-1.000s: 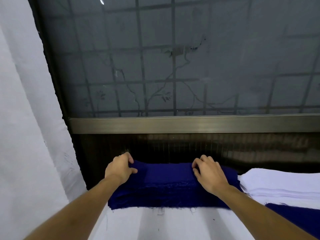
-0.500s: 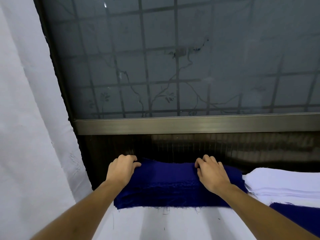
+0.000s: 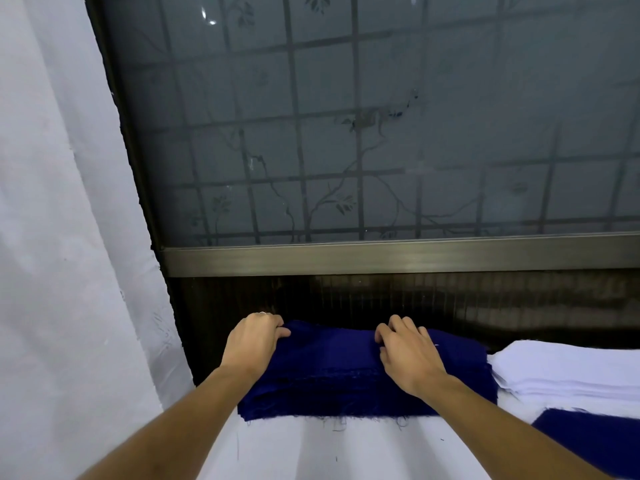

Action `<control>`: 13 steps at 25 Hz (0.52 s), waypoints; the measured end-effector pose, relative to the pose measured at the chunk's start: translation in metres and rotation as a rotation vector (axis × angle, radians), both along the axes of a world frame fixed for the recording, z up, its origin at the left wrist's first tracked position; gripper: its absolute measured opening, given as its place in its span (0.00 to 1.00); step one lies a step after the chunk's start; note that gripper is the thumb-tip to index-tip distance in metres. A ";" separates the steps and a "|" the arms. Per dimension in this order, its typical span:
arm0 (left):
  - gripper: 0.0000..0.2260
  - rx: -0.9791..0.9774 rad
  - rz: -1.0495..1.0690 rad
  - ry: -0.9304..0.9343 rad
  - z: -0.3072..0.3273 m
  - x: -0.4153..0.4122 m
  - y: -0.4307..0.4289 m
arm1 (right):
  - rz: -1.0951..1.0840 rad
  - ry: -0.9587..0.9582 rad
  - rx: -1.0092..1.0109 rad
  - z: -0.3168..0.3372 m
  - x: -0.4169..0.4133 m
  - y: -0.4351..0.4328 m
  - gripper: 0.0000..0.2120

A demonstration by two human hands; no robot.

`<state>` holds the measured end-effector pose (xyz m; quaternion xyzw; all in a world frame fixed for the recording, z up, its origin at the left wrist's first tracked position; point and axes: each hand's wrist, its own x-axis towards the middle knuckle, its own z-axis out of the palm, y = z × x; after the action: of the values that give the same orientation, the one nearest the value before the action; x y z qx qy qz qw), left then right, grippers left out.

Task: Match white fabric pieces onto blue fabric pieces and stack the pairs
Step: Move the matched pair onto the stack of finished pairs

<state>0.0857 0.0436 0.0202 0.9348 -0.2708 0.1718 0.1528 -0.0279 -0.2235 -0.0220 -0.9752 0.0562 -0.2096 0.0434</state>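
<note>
A thick stack of dark blue fabric pieces (image 3: 332,379) lies on the white-covered table against the dark wall under the window. My left hand (image 3: 251,342) grips the stack's far left corner, fingers curled over the edge. My right hand (image 3: 405,351) sits on top near the middle, its fingertips curled and pinching the top blue layer. A stack of white fabric pieces (image 3: 568,370) lies just right of the blue stack. Another blue piece (image 3: 592,441) shows at the lower right.
The table is covered in white cloth (image 3: 346,452). A white curtain (image 3: 69,237) hangs at the left. A frosted window with a metal sill (image 3: 398,256) rises right behind the stacks.
The view has shifted slightly. Both hands stay on the blue stack; my left hand's fingers have curled further over the far left corner.
</note>
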 end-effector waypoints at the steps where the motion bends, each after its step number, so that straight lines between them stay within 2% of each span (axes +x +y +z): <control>1: 0.12 0.041 0.004 -0.032 0.000 -0.002 -0.001 | 0.003 -0.001 -0.002 0.000 -0.001 0.000 0.13; 4: 0.15 0.185 0.032 -0.176 0.000 -0.007 -0.003 | 0.012 -0.010 -0.001 0.001 -0.001 0.003 0.13; 7: 0.15 0.134 0.048 -0.236 0.003 -0.014 -0.001 | 0.041 -0.037 0.011 0.006 0.001 0.013 0.13; 10: 0.09 0.002 -0.052 -0.176 0.013 -0.024 0.003 | 0.103 -0.109 0.051 0.014 0.005 0.029 0.18; 13: 0.04 0.065 -0.193 -0.156 0.027 -0.043 0.001 | 0.259 -0.149 0.141 0.030 0.010 0.054 0.24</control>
<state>0.0422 0.0443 0.0468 0.8927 -0.3760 0.2195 0.1167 -0.0180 -0.1699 0.0084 -0.9506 -0.0588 -0.2695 0.1425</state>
